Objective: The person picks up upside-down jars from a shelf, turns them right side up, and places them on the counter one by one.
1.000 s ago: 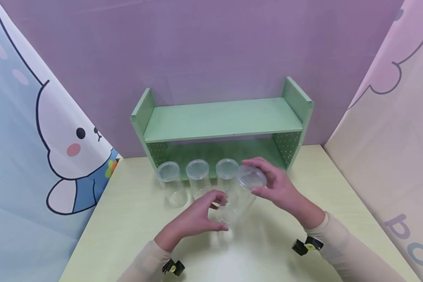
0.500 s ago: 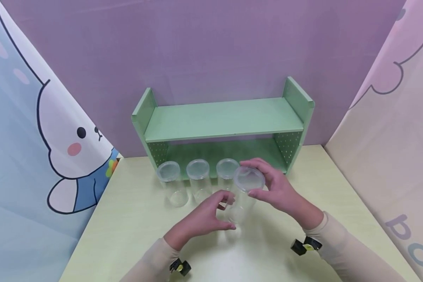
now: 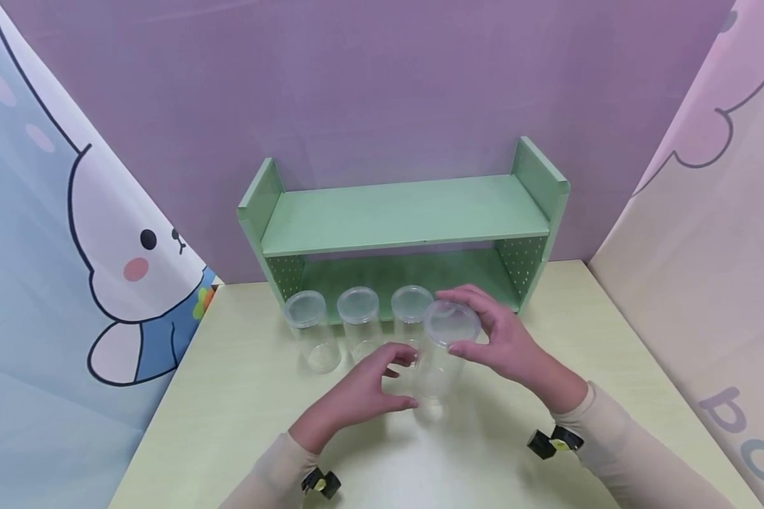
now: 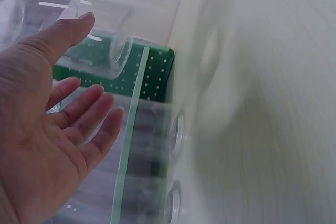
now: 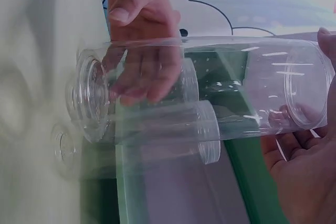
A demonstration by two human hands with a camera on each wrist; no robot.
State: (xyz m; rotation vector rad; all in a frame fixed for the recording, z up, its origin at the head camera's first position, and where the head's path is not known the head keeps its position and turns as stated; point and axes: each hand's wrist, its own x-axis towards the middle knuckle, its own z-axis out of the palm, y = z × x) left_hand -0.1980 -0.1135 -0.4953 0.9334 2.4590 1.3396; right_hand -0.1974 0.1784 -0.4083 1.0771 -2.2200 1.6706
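Observation:
A clear lidded jar (image 3: 438, 371) hangs in my right hand (image 3: 498, 338), whose thumb and fingers grip it around the lid end. It is nearly upright, and its base is slightly above the table in the left wrist view. My left hand (image 3: 364, 390) is beside the jar's lower part with fingers spread and thumb apart; it appears not to touch it. Behind, three similar jars stand in a row: a left jar (image 3: 307, 311), a middle jar (image 3: 359, 307) and a right jar (image 3: 412, 304). The left hand partly covers the middle jar's base.
A green two-tier shelf (image 3: 407, 215) with perforated side panels stands behind the jars on the pale table (image 3: 197, 424). A purple backdrop (image 3: 382, 85) rises at the back. Printed cloths hang at left and right.
The jar in my right hand has gone from tilted, base toward the left, to nearly upright. My left hand has shifted slightly right, then a little back left, away from the jar.

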